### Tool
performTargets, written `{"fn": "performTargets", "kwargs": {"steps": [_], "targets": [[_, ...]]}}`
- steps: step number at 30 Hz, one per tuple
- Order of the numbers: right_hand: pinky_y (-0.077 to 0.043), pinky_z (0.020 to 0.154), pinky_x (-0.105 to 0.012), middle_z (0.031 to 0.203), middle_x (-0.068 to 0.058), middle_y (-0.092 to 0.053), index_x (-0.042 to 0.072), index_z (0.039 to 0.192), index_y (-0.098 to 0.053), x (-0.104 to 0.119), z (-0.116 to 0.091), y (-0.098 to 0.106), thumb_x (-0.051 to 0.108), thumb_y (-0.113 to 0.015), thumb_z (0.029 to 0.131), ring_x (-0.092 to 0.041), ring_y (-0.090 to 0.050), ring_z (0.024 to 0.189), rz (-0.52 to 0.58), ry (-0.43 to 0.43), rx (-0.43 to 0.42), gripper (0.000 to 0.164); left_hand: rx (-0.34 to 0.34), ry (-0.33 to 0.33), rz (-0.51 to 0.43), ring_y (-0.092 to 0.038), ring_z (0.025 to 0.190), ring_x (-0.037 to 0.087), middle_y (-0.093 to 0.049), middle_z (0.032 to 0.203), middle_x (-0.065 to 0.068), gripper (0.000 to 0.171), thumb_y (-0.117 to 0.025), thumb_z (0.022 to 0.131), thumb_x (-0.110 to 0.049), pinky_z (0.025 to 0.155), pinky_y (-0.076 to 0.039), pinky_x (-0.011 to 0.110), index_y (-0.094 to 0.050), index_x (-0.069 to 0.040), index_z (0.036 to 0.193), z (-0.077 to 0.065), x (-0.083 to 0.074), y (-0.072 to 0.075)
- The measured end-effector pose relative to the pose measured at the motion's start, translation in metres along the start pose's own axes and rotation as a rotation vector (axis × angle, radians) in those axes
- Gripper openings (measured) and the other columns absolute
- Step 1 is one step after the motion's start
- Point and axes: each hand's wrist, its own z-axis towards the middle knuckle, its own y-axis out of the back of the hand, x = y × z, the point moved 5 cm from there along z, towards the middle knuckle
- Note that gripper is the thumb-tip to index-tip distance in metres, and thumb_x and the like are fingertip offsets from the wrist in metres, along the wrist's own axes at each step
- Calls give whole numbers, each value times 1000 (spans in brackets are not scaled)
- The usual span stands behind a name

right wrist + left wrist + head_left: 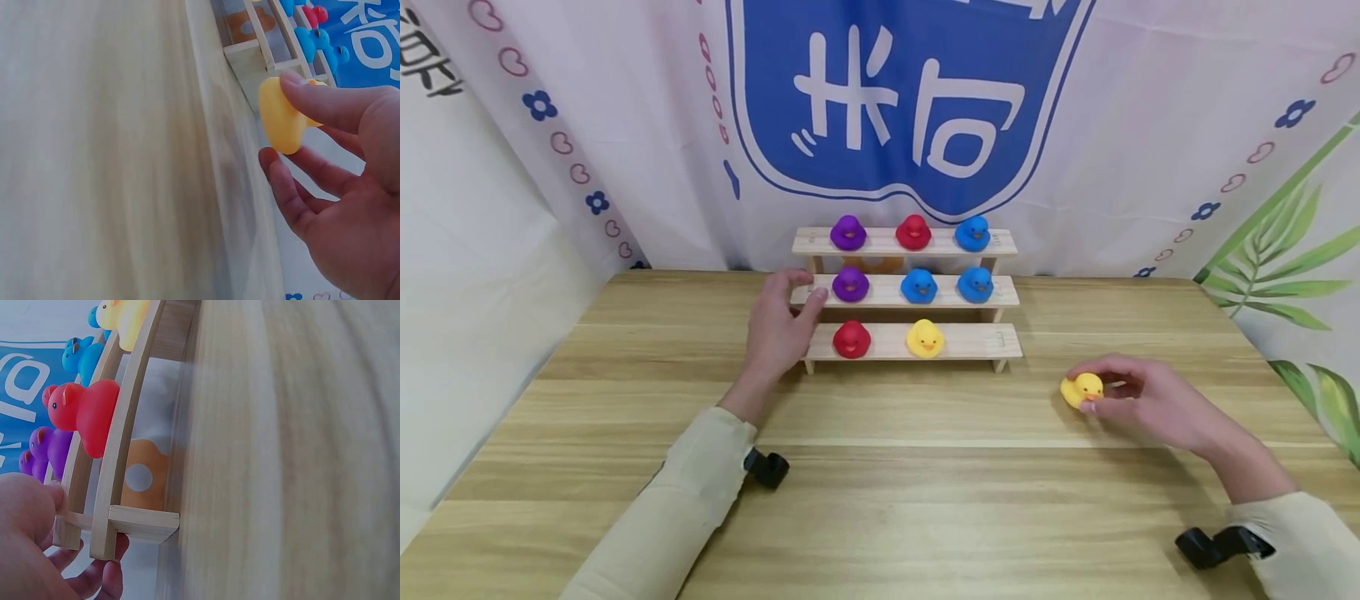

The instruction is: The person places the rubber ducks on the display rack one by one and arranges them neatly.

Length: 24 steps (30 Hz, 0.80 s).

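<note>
A three-tier wooden stand [966, 340] bears rubber ducks in rows. Purple [848, 233], red [913, 232] and blue [973, 234] ducks sit on the top tier. The middle one has a purple duck [851, 285] and two blue ducks [919, 286]. On the bottom tier are a red duck [852, 340] and, midway along, a yellow duck [925, 338]; its right end is bare. My left hand [778, 325] grips the stand's left end, thumb on the middle tier. To the right of the stand, my right hand [1157, 404] pinches another yellow duck [281, 119] between thumb and fingers.
The stand is on a wood-grain table [880, 500], near its back edge. Behind hangs a white cloth with a blue printed emblem [895, 100]. An orange shape with a pale round spot [145, 472] shows behind the stand. Each wrist wears a black mount [1223, 546].
</note>
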Motion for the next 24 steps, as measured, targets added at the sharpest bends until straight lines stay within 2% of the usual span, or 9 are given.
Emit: {"fn": "performTargets", "kwargs": {"steps": [5, 10, 19, 24], "targets": [[-58, 88, -17, 135, -7, -69, 17, 136, -68, 14, 9, 0, 30, -77, 99, -4, -63, 110, 51, 16, -43, 40, 6, -1, 4, -63, 106, 34, -53, 153, 14, 47, -58, 109, -38, 96, -56, 50, -55, -8, 146, 1, 0, 0], [-58, 87, -16, 133, -4, -67, 16, 133, -68, 28, 19, -3, 31, -76, 100, -8, -62, 110, 105, 22, -93, 37, 6, -3, 2, -63, 106, 34, -53, 153, 14, 47, -59, 109, -38, 96, -56, 50, -55, -8, 145, 2, 0, -1], [-56, 86, -10, 135, -11, -65, 10, 139, -65, 54, 38, -9, 28, -77, 100, -20, -61, 111, 144, 33, -173, 45, 4, -7, -4, -63, 105, 34, -54, 152, 15, 47, -59, 109, -38, 97, -56, 50, -55, -8, 145, 1, 2, 0], [-55, 87, -11, 133, -9, -66, 10, 136, -68, 67, 49, -16, 25, -77, 99, -24, -62, 112, 180, 60, -183, 41, -1, -20, -7, -61, 111, 35, -54, 151, 16, 46, -59, 109, -36, 104, -52, 52, -56, -7, 144, 1, 2, 0]]}}
